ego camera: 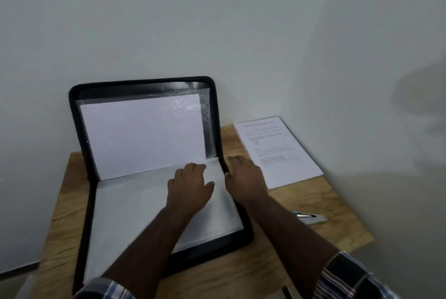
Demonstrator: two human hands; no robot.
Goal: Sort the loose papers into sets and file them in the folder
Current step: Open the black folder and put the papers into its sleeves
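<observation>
Flanking hands [190, 185]: papers [277, 151], stapler [310, 217]

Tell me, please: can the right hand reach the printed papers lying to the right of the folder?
Probably yes. The right hand rests at the folder's right edge, and the printed papers lie flat on the table just beside it, with nothing between them. The stapler lies nearer the person, out of the way.

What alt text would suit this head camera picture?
Two hands, left hand and right hand, rest on an open black zip folder propped against a wall; printed papers and a stapler lie beside it.
</observation>
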